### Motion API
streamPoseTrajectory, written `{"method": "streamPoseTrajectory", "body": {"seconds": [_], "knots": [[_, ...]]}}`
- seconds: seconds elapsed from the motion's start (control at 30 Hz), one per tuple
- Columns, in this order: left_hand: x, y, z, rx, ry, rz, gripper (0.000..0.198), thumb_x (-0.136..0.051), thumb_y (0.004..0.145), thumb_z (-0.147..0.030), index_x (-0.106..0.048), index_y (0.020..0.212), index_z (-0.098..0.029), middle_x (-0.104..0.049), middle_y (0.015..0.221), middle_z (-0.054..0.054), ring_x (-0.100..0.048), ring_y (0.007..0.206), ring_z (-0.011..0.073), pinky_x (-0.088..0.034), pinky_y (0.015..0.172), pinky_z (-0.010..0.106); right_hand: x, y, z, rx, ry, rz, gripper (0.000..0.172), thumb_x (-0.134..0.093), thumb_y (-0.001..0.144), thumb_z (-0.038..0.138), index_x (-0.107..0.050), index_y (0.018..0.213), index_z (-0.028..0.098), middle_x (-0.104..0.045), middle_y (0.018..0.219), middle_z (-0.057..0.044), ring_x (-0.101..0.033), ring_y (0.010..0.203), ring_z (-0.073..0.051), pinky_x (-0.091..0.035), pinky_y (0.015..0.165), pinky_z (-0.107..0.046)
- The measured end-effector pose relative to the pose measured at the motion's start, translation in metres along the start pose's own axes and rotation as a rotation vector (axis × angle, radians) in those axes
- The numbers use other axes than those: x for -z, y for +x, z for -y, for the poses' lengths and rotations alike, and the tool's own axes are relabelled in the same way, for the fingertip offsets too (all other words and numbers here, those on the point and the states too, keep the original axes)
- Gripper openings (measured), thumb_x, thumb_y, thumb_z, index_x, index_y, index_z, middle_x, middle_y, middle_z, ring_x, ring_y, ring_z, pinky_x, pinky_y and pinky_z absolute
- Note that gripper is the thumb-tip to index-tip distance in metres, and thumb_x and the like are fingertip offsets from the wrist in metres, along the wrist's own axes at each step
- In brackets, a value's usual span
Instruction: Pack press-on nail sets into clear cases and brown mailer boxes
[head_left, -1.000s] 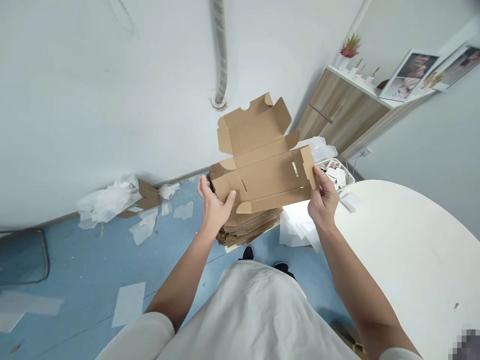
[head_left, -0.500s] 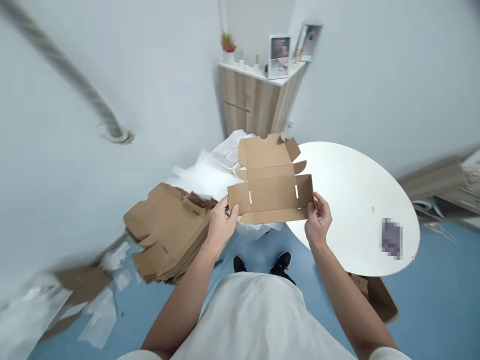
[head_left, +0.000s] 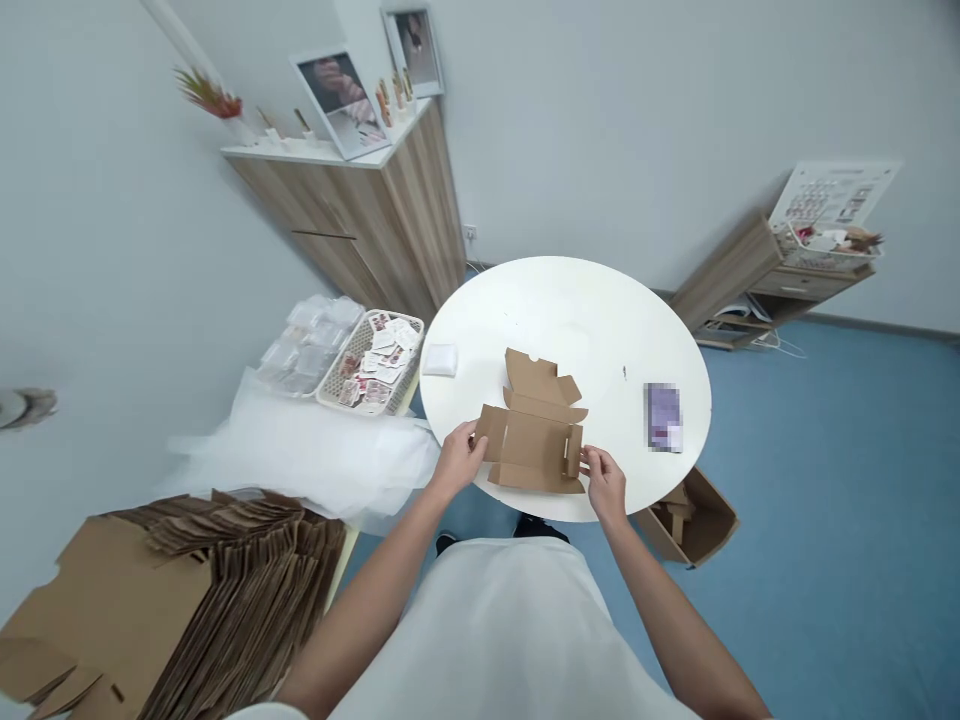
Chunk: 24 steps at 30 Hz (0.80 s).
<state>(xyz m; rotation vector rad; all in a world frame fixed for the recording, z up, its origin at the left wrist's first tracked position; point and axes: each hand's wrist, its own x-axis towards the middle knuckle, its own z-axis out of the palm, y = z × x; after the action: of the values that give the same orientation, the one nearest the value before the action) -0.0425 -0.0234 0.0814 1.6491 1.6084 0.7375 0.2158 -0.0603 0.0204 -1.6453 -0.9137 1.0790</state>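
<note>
A flat brown cardboard box (head_left: 534,446), only partly folded, lies on the near part of the round white table (head_left: 585,300). Its lid panel with small side flaps points away from me, and the right side flap stands folded upward. My left hand (head_left: 460,462) pinches the left side flap between thumb and fingers. At the opposite end my right hand (head_left: 604,484) has its bent fingertips against the outside of the raised flap; some of those fingers are partly hidden.
On the table are a small white packet (head_left: 439,360) and a blurred purple object (head_left: 664,416). To the left are a basket of cards (head_left: 375,362), white wrapping sheets (head_left: 300,445) and stacked cardboard blanks (head_left: 225,590). An open carton (head_left: 705,520) sits on the floor, right.
My view has swung right. Both hands have brought the cardboard box from the air onto the table, and its right side flap is folded further inward.
</note>
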Motion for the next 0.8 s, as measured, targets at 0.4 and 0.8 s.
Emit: {"method": "streamPoseTrajectory", "body": {"seconds": [0.4, 0.8], "knots": [[-0.056, 0.048, 0.023, 0.214, 0.120, 0.095, 0.034, -0.045, 0.077, -0.022, -0.054, 0.110, -0.018, -0.062, 0.099, 0.006, -0.061, 0.073, 0.0151, -0.049, 0.070, 0.030, 0.007, 0.046, -0.023, -0.132, -0.120, 0.124, 0.053, -0.050, 0.071, 0.032, -0.038, 0.121, 0.020, -0.051, 0.114, -0.011, -0.058, 0.087, -0.019, -0.050, 0.074, -0.035], [-0.050, 0.037, 0.026, -0.227, 0.648, 0.332, 0.074, -0.063, 0.064, -0.048, -0.037, 0.127, -0.020, -0.035, 0.135, 0.014, -0.023, 0.129, 0.0306, -0.018, 0.103, 0.048, 0.011, 0.076, -0.022, 0.042, -0.465, 0.081, 0.067, -0.055, 0.069, 0.036, -0.033, 0.130, 0.018, -0.044, 0.126, -0.013, -0.042, 0.116, -0.026, -0.034, 0.097, -0.044]]}}
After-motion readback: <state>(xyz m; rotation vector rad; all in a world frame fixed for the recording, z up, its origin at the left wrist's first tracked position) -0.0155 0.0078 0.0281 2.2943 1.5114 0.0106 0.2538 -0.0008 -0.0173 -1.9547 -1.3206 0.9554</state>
